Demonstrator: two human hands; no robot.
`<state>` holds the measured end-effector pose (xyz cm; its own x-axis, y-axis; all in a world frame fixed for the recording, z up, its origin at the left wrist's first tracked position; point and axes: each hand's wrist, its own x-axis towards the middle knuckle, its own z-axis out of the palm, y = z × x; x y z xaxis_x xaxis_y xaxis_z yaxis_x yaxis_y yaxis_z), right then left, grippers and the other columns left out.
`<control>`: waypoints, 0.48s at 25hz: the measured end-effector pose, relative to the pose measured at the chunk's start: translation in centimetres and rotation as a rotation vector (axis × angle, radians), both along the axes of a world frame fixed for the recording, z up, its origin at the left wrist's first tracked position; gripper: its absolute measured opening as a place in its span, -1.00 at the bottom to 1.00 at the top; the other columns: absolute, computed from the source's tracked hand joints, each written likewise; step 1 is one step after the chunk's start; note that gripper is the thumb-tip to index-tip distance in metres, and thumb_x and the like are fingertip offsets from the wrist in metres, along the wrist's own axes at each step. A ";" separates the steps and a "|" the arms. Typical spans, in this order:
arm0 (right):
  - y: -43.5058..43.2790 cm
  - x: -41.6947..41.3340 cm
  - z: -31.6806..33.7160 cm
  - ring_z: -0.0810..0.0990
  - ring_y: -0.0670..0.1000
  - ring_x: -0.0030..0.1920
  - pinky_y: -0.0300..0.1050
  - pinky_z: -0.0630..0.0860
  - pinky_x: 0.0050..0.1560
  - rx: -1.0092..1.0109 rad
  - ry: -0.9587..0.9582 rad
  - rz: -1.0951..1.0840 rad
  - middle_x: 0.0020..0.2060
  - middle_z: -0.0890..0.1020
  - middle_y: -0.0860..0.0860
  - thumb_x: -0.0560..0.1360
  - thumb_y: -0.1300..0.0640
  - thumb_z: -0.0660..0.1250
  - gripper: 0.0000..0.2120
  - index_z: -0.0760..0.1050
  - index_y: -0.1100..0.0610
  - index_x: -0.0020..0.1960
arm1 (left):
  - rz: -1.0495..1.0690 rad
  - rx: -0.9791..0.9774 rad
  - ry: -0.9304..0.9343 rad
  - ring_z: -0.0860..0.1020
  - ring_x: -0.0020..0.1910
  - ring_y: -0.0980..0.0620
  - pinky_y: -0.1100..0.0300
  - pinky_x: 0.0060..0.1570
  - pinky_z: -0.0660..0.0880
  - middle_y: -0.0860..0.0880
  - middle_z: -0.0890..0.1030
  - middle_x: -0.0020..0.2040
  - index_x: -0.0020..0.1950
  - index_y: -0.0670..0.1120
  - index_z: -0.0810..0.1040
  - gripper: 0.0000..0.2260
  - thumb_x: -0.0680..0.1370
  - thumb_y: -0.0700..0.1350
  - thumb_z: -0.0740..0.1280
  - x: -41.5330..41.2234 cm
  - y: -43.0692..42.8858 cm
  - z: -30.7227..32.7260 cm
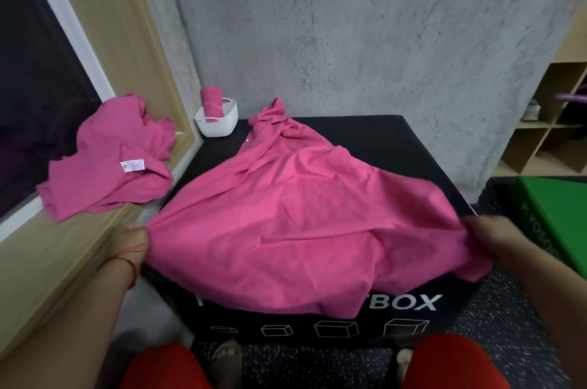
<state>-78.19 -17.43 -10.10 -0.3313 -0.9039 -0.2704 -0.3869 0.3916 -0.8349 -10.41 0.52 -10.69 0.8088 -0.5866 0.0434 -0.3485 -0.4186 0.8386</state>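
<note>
A large pink cloth (295,207) lies spread over the black box (381,134), its near edge hanging over the box's front. My left hand (133,242) grips its near left corner, just off the box's left edge. My right hand (495,236), blurred, holds the near right corner at the box's right edge. The cloth's far end is bunched up near the back of the box.
More crumpled pink cloth (111,160) lies on the wooden window ledge at left. A white basket (219,121) with one rolled pink cloth (211,101) stands at the box's back left corner. A green box (556,217) sits at right, wooden shelves (546,121) behind it.
</note>
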 end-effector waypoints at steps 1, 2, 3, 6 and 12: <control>-0.1 0.2 -1.3 0.68 0.27 0.15 0.10 0.61 0.23 0.110 0.130 0.076 0.22 0.67 0.29 0.59 -0.04 0.37 -0.63 0.68 0.24 0.20 | -0.042 0.070 -0.080 0.43 -0.33 -0.13 0.10 -0.32 0.36 -0.20 0.50 -0.35 -0.36 -0.18 0.49 -0.77 0.30 -0.06 0.13 0.1 0.4 -0.5; -0.2 0.4 -2.2 0.64 0.19 0.28 -0.05 0.55 0.31 0.216 0.338 0.225 0.34 0.63 0.22 0.69 -0.01 0.23 -0.61 0.63 0.20 0.34 | -0.067 0.110 -0.108 0.45 -0.33 -0.14 0.15 -0.34 0.39 -0.18 0.49 -0.36 -0.34 -0.20 0.51 -0.78 0.29 -0.09 0.15 0.0 0.7 -0.8; 0.3 0.4 -2.8 0.62 0.11 0.31 -0.16 0.52 0.28 0.278 0.530 0.316 0.38 0.62 0.15 0.72 0.01 0.15 -0.59 0.59 0.16 0.41 | -0.086 0.106 -0.129 0.52 -0.27 -0.17 0.16 -0.27 0.45 -0.17 0.52 -0.30 -0.22 -0.24 0.57 -0.77 0.31 -0.11 0.23 -0.3 0.7 -1.4; 1.1 0.9 -3.6 0.65 0.02 -0.07 -0.25 0.50 -0.23 0.383 0.622 0.302 0.09 0.73 0.12 0.58 0.01 0.29 -0.68 0.70 0.17 0.13 | -0.109 0.156 -0.218 0.61 0.03 -0.30 -0.09 0.10 0.55 -0.22 0.64 0.02 0.12 -0.18 0.61 -0.74 0.44 -0.19 0.41 -3.2 -1.0 -2.8; -0.3 3.6 -3.0 0.66 0.17 -0.11 -0.06 0.56 -0.10 0.256 0.607 0.421 -0.14 0.68 0.15 0.50 -0.02 0.34 -0.77 0.60 0.16 -0.13 | -0.503 0.482 -0.195 0.41 0.48 -0.23 -0.12 0.48 0.33 -0.15 0.44 0.52 0.55 -0.01 0.39 -0.09 0.35 0.52 0.15 -11.4 -7.2 -5.8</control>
